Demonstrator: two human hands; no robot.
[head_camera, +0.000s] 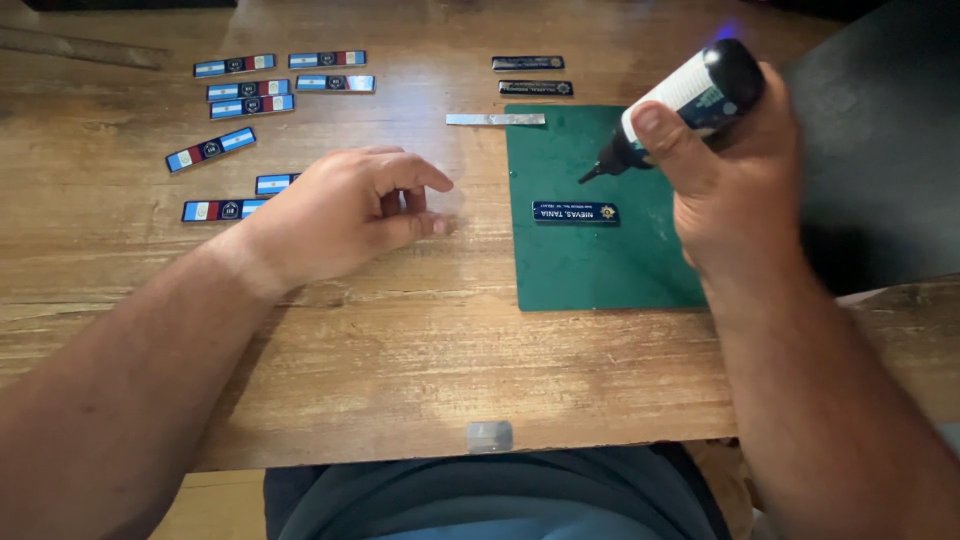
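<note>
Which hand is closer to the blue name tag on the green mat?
Right. The right hand holds a bottle with its nozzle just above the blue name tag, on the green mat. The left hand rests on the table further left.

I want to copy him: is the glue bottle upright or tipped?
Tipped: the bottle in the right hand slants, nozzle aimed down toward the green mat.

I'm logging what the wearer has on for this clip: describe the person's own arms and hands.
Both arms are bare from the frame edge down, with no sleeves in view. The left hand and right hand wear no gloves, and no rings, watch or bracelet show. Short, unpainted nails show on the fingers and the right thumb. No markings are visible.
</note>
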